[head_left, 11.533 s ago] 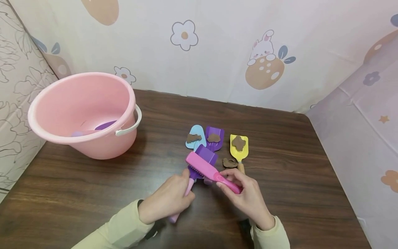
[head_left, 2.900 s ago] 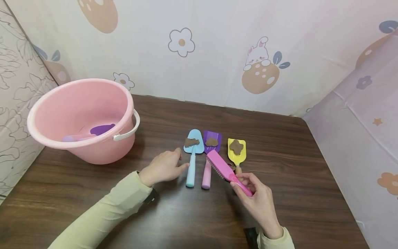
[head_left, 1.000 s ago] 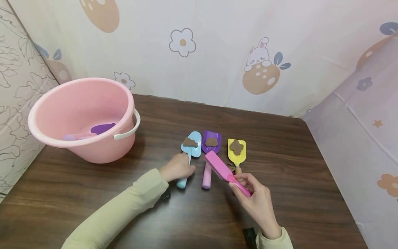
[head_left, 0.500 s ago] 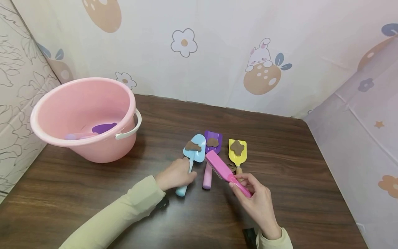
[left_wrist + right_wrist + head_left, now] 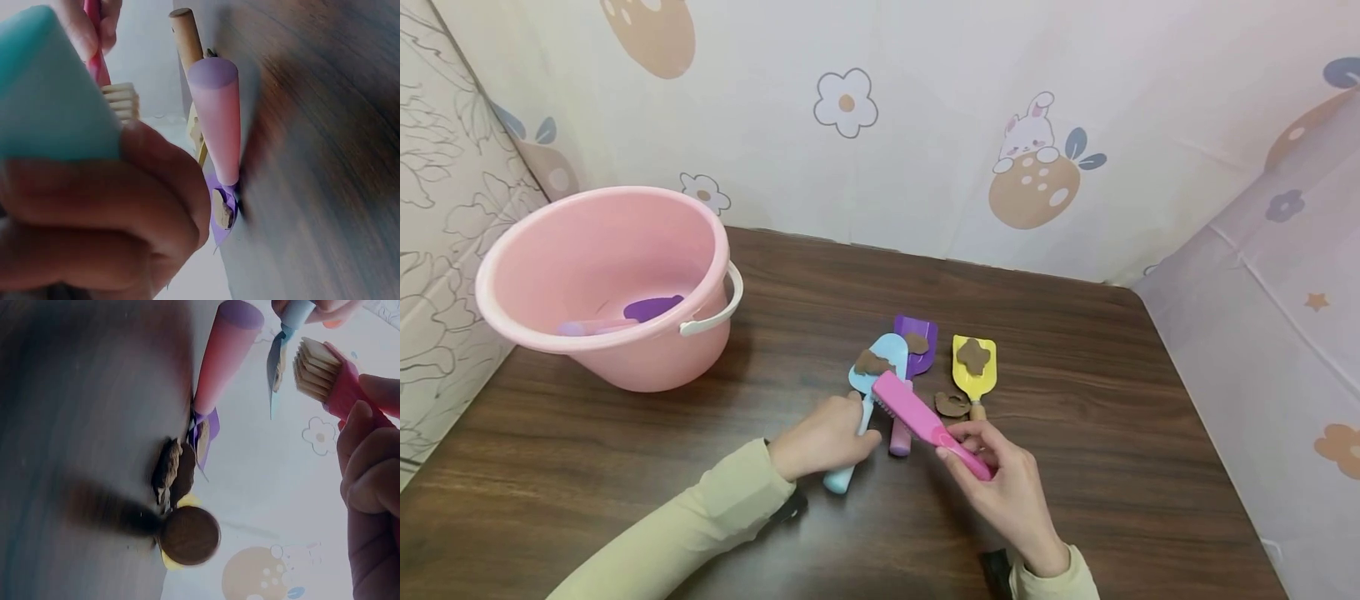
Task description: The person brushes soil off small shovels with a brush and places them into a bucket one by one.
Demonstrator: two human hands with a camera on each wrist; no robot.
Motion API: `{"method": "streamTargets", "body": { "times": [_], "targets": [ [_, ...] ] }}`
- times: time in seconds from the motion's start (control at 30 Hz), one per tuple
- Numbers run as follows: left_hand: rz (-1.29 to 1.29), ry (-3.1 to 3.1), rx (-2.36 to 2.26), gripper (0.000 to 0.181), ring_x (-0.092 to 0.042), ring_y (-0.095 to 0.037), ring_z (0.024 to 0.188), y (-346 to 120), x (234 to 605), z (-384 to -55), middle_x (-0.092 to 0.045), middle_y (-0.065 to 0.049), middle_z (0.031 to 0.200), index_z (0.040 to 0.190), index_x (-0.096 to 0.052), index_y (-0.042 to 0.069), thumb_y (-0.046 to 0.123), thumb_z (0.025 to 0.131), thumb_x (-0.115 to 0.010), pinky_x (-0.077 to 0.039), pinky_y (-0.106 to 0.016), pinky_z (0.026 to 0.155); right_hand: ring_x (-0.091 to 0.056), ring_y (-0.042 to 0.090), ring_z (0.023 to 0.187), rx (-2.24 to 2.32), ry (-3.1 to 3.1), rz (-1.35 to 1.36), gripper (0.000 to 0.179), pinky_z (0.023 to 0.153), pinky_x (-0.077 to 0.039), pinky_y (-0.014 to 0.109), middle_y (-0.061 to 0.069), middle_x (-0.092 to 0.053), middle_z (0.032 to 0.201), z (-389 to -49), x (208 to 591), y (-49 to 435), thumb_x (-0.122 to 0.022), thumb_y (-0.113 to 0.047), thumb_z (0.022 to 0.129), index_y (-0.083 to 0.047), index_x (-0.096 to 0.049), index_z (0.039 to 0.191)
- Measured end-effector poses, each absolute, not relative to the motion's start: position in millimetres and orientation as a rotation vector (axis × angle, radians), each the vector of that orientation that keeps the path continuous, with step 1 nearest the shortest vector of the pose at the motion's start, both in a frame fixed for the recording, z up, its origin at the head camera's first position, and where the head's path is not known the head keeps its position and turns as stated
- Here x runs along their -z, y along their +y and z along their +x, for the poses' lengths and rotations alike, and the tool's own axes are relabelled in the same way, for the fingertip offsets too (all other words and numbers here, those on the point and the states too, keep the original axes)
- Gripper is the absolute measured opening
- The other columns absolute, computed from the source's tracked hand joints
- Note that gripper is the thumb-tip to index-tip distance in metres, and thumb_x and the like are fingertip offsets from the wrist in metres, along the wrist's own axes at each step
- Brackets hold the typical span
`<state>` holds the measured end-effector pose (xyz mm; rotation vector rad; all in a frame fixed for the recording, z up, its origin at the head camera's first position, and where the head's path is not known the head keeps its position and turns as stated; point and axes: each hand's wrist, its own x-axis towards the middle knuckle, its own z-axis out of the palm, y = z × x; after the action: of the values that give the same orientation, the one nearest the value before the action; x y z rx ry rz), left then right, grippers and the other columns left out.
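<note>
My left hand (image 5: 823,437) grips the handle of a light blue toy trowel (image 5: 892,348), lifted off the table. A brown clay-like piece (image 5: 872,362) lies on its blade. In my right hand (image 5: 1003,487) is a pink brush (image 5: 910,408), pinched by its handle, pale bristles (image 5: 314,370) facing the trowel. The right wrist view shows the bristles apart from the blade. Below lies a purple shovel (image 5: 922,367) with a pink handle (image 5: 215,119), partly hidden by trowel and brush. A yellow shovel (image 5: 977,383) with a wooden handle lies right of it. Both bear brown pieces.
A pink bucket (image 5: 655,362) with a white handle stands at the left, purple and pink things inside. Loose brown pieces (image 5: 951,405) lie beside the yellow shovel. Patterned cloth (image 5: 925,167) rises behind the dark wooden table (image 5: 1112,433).
Earliest, my left hand held another purple shovel under the brush; later that hand was empty. It has since gripped the blue trowel, raised it and drawn it nearer. The brush has moved left over it.
</note>
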<state>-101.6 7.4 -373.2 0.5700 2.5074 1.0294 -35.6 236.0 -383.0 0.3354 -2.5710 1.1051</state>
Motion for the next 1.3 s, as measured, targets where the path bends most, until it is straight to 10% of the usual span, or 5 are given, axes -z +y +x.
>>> {"method": "streamTargets", "body": {
  "times": [1.3],
  "targets": [
    [0.591,2.442,-1.042,0.017,-0.045,-0.011,0.045,10,366,-83,-0.047,-0.003,0.061,0.082,-0.048,0.002,0.014,0.083,-0.060,-0.038,-0.024,0.040,-0.048,0.002,0.054,-1.130,-2.583,0.306,0.027,0.044,-0.035,0.014,-0.009,-0.064,0.070,-46,384,233,-0.083,-0.011,0.072,-0.015,-0.067,0.094]
  ]
}}
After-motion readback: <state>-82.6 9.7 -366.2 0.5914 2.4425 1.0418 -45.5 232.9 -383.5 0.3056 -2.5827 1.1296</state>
